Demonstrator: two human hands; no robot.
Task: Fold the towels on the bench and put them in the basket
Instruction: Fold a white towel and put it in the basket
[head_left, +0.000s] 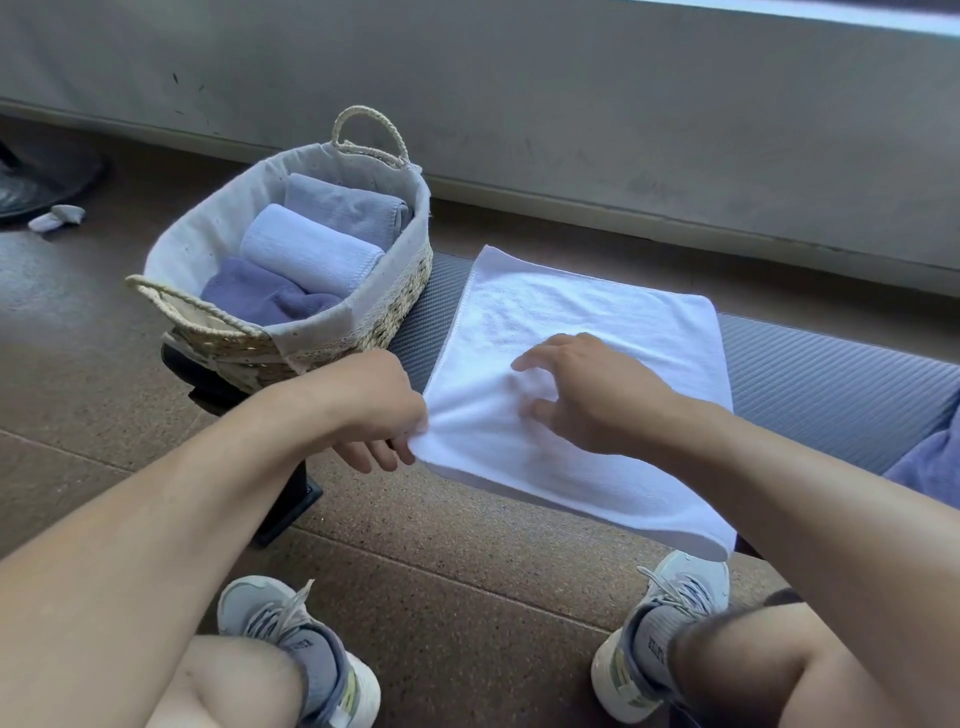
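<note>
One white towel (582, 332) spread flat on grey bench (821, 379), near edge hanging over front. Left hand (374, 405) pinches towel's near-left corner. Right hand (587, 389) rests on towel middle, fingers loosely bent, grasping nothing. Woven basket (395, 296) sits at bench's left end, just beside towel, three rolled towels (306, 249) inside. Blue-grey cloth (930, 462) at right edge.

basket (363, 322) left of towel (582, 332), both on bench (831, 384)
</note>
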